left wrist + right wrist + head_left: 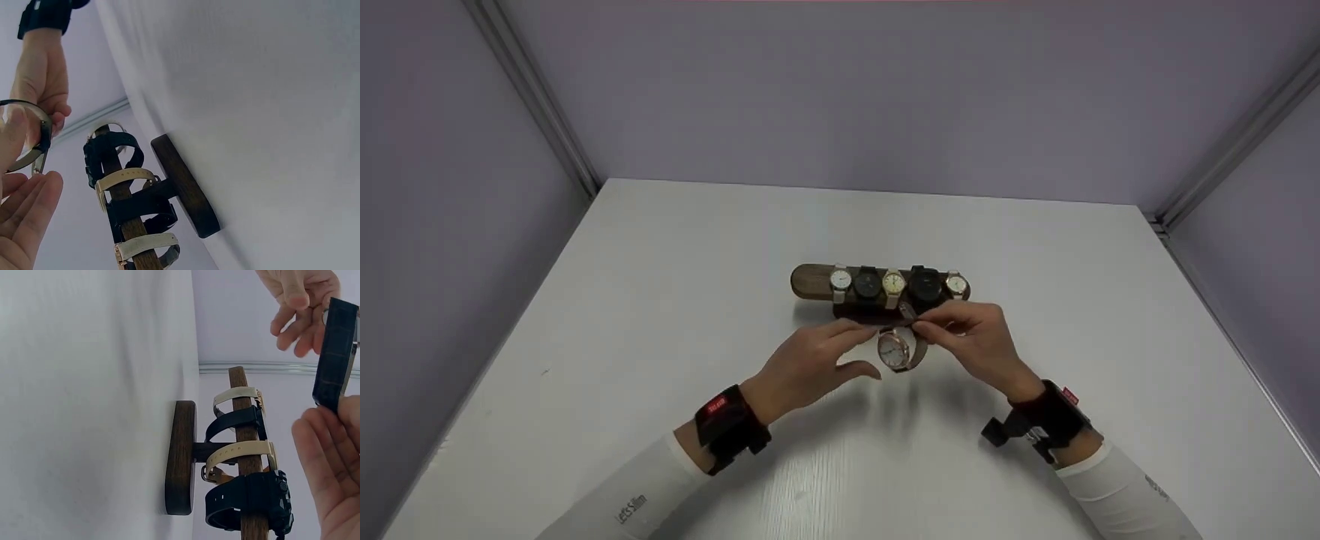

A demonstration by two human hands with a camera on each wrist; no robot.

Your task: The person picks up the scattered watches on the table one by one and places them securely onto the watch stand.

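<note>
a round watch [894,350] with a pale dial, a rose-toned metal case and a dark strap hangs in the air just above the bench [660,300], in front of the stand and between the two hands. the right hand [971,337] pinches the strap end between thumb and curled fingers, above and to the right of the dial. the left hand [808,362] sits just beside the watch with its fingers loosely spread and only lightly bent, fingertips close to the case; whether they touch it cannot be told. just behind stands a dark wooden watch stand [877,289], a rounded horizontal bar on a flat oval foot, smooth and grained. five round watches are buckled around the bar in a row, with pale and black dials and cream or black straps. the bench is white with a faint wood grain, enclosed by plain lilac-grey walls [885,90]. both wrists wear black bands over white sleeves.
</note>
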